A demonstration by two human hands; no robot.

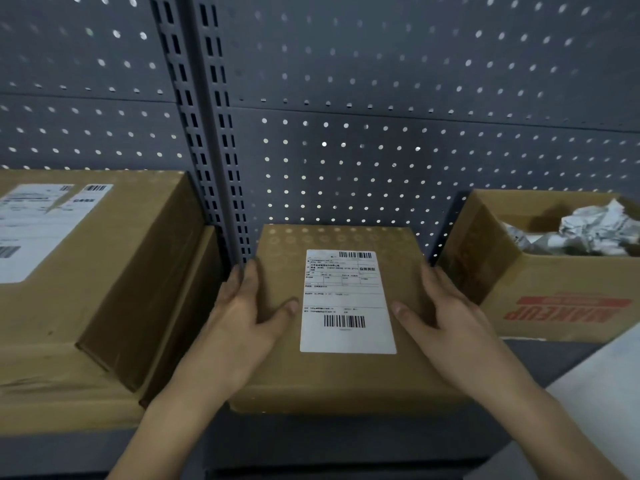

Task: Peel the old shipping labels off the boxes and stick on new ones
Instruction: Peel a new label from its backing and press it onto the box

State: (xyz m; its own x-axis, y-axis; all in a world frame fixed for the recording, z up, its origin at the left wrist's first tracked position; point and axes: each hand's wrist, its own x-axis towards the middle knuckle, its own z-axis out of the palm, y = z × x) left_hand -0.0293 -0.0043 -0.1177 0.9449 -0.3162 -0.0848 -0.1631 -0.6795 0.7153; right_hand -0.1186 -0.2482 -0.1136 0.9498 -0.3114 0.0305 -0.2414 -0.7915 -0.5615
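Observation:
A small brown cardboard box (346,379) sits on the grey shelf straight ahead. A white shipping label (346,303) with barcodes lies flat on its top. My left hand (239,313) lies against the box's left edge, fingers stretched along the side and thumb spread on the top. My right hand (446,313) mirrors it on the right edge, thumb on the top beside the label. Neither hand touches the label.
A larger stacked cardboard box (104,271) with its own white label (38,230) stands close on the left. An open carton (554,289) holding crumpled label paper (595,230) stands at the right. A grey pegboard (381,133) backs the shelf. A white surface (606,393) shows lower right.

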